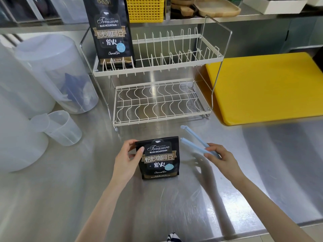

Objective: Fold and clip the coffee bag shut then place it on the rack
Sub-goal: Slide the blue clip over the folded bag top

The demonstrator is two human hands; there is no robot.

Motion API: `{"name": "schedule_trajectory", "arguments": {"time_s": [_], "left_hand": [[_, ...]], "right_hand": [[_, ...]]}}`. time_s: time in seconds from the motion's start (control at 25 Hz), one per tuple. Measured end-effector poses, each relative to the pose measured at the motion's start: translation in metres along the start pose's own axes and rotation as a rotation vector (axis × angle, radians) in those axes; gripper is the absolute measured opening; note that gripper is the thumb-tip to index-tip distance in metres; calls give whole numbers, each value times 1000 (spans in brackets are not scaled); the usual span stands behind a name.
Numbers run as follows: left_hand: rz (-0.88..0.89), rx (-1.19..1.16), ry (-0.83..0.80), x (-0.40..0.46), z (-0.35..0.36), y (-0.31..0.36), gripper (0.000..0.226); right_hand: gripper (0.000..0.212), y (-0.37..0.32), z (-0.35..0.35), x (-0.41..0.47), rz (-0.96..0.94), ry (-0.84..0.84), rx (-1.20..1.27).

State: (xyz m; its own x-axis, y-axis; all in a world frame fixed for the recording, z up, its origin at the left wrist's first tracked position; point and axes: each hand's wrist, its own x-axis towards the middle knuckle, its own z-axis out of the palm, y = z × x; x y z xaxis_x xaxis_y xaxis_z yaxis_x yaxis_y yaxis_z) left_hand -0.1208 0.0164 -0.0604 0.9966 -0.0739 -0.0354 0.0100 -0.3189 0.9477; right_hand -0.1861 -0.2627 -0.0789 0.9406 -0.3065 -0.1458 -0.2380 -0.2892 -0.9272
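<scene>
My left hand [128,158] grips the folded coffee bag [159,158] upright on the steel desk [87,189]; my right hand [222,158] pinches an open blue clip [195,144] beside it, before the rack [157,70].

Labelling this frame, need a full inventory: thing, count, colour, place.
coffee bag: 1, black, upright on counter, top folded down
second coffee bag: 1, black, rack's top tier, left end
bag clip: 1, light blue, open, right of near bag
dish rack: 1, white wire, two tiers, centre
steel counter: 1, silver
cutting board: 1, yellow, right of rack
lidded tubs: at least 2, translucent, left
measuring cup: 1, clear, front of tubs
basket: 1, yellow, back shelf
wooden trays: count unclear, back shelf
left hand: fingers on near bag's left edge
right hand: fingers pinching clip's hinge end
</scene>
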Motion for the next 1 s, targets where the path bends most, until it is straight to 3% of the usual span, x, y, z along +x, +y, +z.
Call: {"name": "schedule_trajectory", "arguments": {"time_s": [0.2,0.56,1.0], "left_hand": [[-5,-50,-54,1,-2,-9,28],[-19,-85,-133,0,-4,-17,40],[-96,-253,-105,-4,-4,-19,30]], "right_hand": [[12,-32,4,3,-74,-90,139],[25,-56,29,19,-215,-250,-119],[31,-74,57,38,-196,-406,-96]]}}
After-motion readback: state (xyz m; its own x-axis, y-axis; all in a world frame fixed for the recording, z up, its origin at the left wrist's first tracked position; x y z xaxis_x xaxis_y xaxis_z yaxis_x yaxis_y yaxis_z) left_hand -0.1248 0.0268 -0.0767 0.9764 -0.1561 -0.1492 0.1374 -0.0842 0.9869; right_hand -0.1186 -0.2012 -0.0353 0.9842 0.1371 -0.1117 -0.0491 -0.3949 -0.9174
